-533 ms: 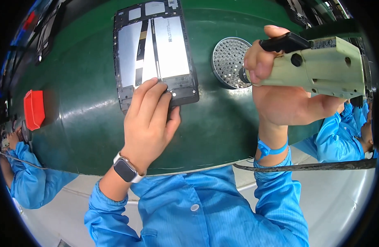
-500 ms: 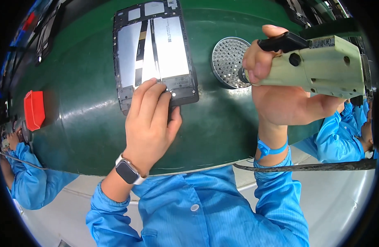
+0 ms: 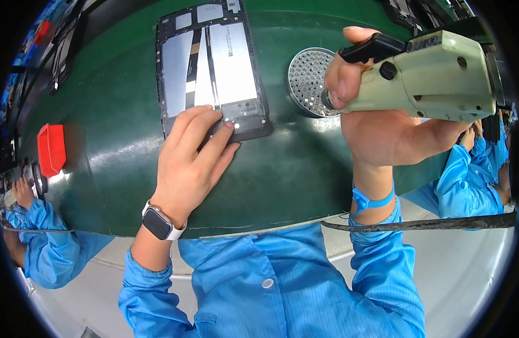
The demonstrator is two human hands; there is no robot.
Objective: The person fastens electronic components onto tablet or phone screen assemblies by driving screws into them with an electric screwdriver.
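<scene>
Across the green surface (image 3: 293,180), the loosely parted fingers of the left hand (image 3: 183,158) are rested on the near end of an opened tablet (image 3: 234,65), while a power tool (image 3: 425,84) is clamped in the fingers of the right hand (image 3: 375,132) near a round, holed dish (image 3: 309,73). With so light a touch, the tablet might be skidded by a sideways push.

The scene is bright, its light source out of view. Pale glare streaks the green table (image 3: 118,197) on the left, and the silver panels (image 3: 231,70) shine nearly white. A soft shadow lies just near of the perforated dish (image 3: 307,79). Fisheye distortion bows the near edge; black fills the corners, and the far left looks soft.
</scene>
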